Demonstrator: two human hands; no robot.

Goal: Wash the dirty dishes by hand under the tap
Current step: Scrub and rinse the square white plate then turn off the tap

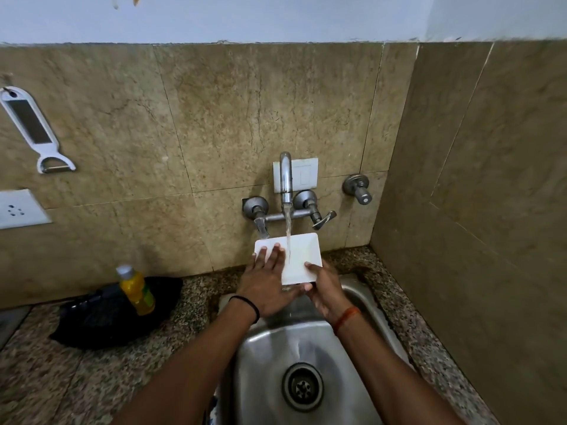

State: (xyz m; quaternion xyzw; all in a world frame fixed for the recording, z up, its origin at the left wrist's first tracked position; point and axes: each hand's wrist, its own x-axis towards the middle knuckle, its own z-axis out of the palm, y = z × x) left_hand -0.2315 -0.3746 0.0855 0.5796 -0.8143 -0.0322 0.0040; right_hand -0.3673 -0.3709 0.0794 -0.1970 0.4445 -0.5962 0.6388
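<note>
Centre of frame: white rectangular plate (302,256) held tilted over the back of the steel sink (276,348), directly under the tap (285,179), water stream (288,228) striking its face. Left hand (266,279) lies flat on the plate's left part, fingers straight and pressing; right hand (323,285) grasps the plate's lower right corner, thumb on top, fingers curled beneath. Lower left: yellow bottle (136,289) against a black bag (116,314) on the speckled counter (46,378); peeler (33,127) hangs on the wall, upper left.
</note>
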